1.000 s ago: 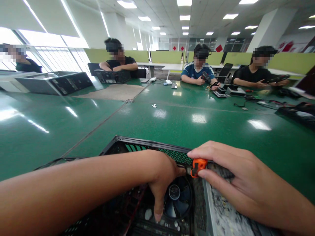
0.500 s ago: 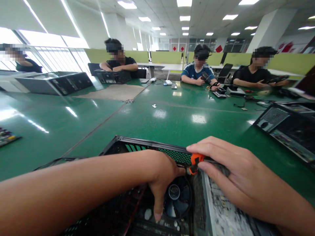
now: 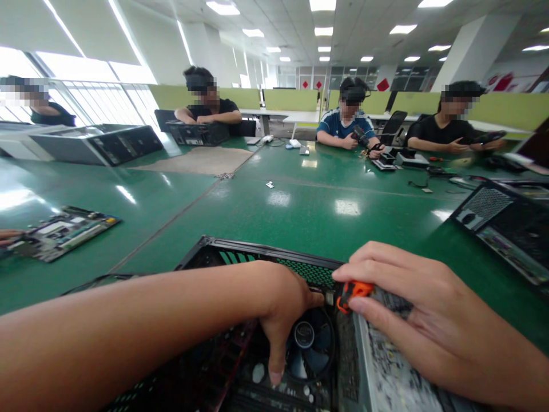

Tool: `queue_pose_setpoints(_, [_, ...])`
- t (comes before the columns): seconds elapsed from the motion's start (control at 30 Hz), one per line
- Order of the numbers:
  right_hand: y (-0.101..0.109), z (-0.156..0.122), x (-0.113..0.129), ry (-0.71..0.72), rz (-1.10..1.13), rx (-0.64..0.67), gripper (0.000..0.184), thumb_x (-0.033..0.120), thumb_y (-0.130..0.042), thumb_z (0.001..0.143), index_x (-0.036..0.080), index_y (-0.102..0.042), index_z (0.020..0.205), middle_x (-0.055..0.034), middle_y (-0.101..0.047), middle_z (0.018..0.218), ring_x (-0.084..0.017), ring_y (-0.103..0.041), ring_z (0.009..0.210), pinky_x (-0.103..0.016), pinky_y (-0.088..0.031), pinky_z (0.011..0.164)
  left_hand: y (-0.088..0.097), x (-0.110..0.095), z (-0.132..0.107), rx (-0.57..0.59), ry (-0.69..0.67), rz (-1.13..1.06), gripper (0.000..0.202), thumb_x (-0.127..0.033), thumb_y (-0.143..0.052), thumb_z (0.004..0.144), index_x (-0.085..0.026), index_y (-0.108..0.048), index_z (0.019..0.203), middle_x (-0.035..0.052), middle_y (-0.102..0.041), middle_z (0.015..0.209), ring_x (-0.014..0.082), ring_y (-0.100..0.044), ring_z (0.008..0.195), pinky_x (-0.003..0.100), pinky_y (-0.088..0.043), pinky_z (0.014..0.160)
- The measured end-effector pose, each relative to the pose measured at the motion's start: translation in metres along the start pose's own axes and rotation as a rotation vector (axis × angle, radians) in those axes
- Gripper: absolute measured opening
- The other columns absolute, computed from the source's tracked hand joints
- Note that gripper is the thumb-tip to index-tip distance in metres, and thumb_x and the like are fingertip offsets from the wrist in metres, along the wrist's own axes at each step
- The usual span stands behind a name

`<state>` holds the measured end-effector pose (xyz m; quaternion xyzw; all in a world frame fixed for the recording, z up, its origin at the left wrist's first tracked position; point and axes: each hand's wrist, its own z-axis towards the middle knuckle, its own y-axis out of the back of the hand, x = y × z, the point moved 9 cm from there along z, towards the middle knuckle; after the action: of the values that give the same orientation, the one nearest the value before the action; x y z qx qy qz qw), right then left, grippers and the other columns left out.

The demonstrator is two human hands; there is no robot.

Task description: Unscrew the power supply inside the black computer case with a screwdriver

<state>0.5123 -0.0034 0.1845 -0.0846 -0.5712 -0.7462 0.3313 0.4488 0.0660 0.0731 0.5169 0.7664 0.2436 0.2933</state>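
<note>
An open black computer case (image 3: pixel 257 252) lies on the green table right in front of me, with a round cooling fan (image 3: pixel 311 343) and a circuit board showing inside. My left hand (image 3: pixel 281 309) reaches into the case beside the fan, fingers curled and pinching at a small metal part by the case wall. My right hand (image 3: pixel 412 303) is closed around a screwdriver with an orange collar (image 3: pixel 354 289), its tip pointing left at the spot where the left fingers pinch. What the left fingers hold is too small to name.
A loose motherboard (image 3: pixel 60 229) lies on the green table (image 3: pixel 300 212) at the left. Another open case (image 3: pixel 510 229) sits at the right edge. More cases (image 3: pixel 98 143) stand at the far left. Several people sit across the table with tools and parts.
A motherboard has come into view at the left and the case at the right has appeared and shifted. My right hand with the screwdriver rose slightly, then dropped and moved right. My left hand stayed put.
</note>
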Motion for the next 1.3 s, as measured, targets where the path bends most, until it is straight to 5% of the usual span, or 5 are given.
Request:
queue_pose_setpoints(0.13, [0.003, -0.003, -0.001, 0.008, -0.088, -0.060, 0.041, 0.008, -0.041, 0.096, 0.022, -0.052, 0.132, -0.0083, -0.063, 0.125, -0.021, -0.057, 0.116, -0.038, -0.048, 0.097, -0.001, -0.002, -0.002, 0.069, 0.018, 0.084, 0.134, -0.035, -0.086, 0.040, -0.019, -0.019, 0.155, 0.0208, -0.044, 0.149, 0.0388, -0.046, 0.134, 0.047, -0.035, 0.112])
queue_pose_setpoints(0.27, [0.004, -0.002, -0.002, -0.017, -0.061, -0.064, 0.028, 0.014, -0.051, 0.095, 0.025, -0.056, 0.120, -0.0063, -0.068, 0.111, -0.021, -0.063, 0.101, -0.036, -0.052, 0.084, -0.001, -0.004, 0.000, 0.049, -0.021, 0.062, 0.133, -0.034, -0.086, 0.040, -0.020, -0.021, 0.154, 0.0202, -0.034, 0.155, 0.0378, -0.039, 0.140, 0.045, -0.034, 0.113])
queue_pose_setpoints(0.5, [0.004, 0.003, 0.003, 0.001, -0.108, -0.053, 0.008, 0.029, -0.067, 0.089, 0.024, -0.061, 0.091, 0.0007, -0.067, 0.080, -0.017, -0.063, 0.072, -0.031, -0.049, 0.067, -0.002, 0.002, 0.004, -0.031, -0.030, -0.050, 0.121, -0.036, -0.085, 0.032, -0.023, -0.042, 0.145, 0.0122, -0.056, 0.140, 0.0359, -0.055, 0.126, 0.041, -0.042, 0.106])
queue_pose_setpoints(0.67, [0.011, -0.003, 0.004, -0.002, -0.083, -0.144, 0.028, 0.023, -0.059, 0.093, 0.028, -0.058, 0.121, -0.0034, -0.072, 0.104, -0.021, -0.068, 0.093, -0.033, -0.053, 0.078, -0.003, 0.007, 0.008, -0.067, -0.026, -0.073, 0.124, -0.037, -0.084, 0.026, -0.024, -0.044, 0.143, 0.0102, -0.061, 0.135, 0.0353, -0.058, 0.121, 0.040, -0.042, 0.105])
queue_pose_setpoints(1.3, [-0.003, -0.009, 0.020, 0.037, 0.039, 0.006, 0.024, 0.023, -0.073, 0.081, 0.034, -0.065, 0.100, 0.0043, -0.077, 0.104, -0.025, -0.070, 0.106, -0.027, -0.063, 0.061, -0.007, -0.001, 0.002, 0.117, -0.020, 0.095, 0.126, -0.040, -0.082, 0.045, -0.015, -0.022, 0.153, 0.0149, -0.048, 0.147, 0.0354, -0.057, 0.123, 0.039, -0.045, 0.103])
